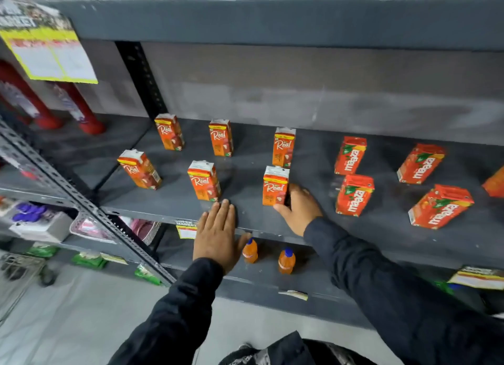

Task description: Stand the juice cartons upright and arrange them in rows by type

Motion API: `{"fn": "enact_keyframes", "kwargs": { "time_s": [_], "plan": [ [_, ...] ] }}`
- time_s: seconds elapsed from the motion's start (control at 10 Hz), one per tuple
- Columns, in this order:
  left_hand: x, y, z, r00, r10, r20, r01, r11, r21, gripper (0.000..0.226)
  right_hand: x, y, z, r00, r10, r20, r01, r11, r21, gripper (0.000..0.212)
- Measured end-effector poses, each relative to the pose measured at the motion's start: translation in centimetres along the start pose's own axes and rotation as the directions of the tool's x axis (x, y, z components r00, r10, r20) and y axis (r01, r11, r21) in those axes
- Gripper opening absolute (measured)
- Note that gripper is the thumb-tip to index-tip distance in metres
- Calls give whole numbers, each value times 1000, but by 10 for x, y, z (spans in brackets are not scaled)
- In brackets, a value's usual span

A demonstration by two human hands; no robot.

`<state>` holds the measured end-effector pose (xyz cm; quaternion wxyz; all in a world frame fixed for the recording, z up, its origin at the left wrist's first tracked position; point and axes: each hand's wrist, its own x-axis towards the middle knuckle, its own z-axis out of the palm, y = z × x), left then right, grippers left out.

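Note:
Several orange "Real" cartons stand upright in two rows on the grey shelf [245,173]; the front-right Real carton [275,186] is gripped at its right side by my right hand [298,206]. My left hand [216,233] lies flat on the shelf's front edge, fingers together, just below the front-middle Real carton [204,180]. To the right, several red "Maaza" cartons stand in two rows, among them the back Maaza carton [350,155] and the front Maaza carton [354,195]. Part of another carton [495,186] shows at the right edge.
Two small orange bottles [250,250] [286,261] stand on the shelf below. Red bottles [87,113] sit on the neighbouring shelf at left. A slotted metal upright [81,198] runs diagonally at left. Price labels [186,228] hang on the shelf edge.

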<state>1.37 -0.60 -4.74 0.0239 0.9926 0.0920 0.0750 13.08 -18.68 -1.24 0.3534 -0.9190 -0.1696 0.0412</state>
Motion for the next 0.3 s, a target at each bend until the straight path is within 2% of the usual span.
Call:
{"fn": "enact_keyframes", "kwargs": {
  "time_s": [0.1, 0.2, 0.3],
  "plan": [
    [-2, 1, -1, 998, 49, -44, -51, 998, -29, 79, -3, -1, -5, 1000, 22, -2, -22, 1000, -7, 39],
    [-3, -3, -1, 996, 67, -55, -69, 997, -22, 78, -9, -4, -7, 998, 22, -52, -19, 998, 56, 65],
    [-5, -6, -1, 995, 77, -67, -80, 996, -39, 78, -18, -1, -6, 986, 78, -146, -36, 963, 269, 91]
  ]
}}
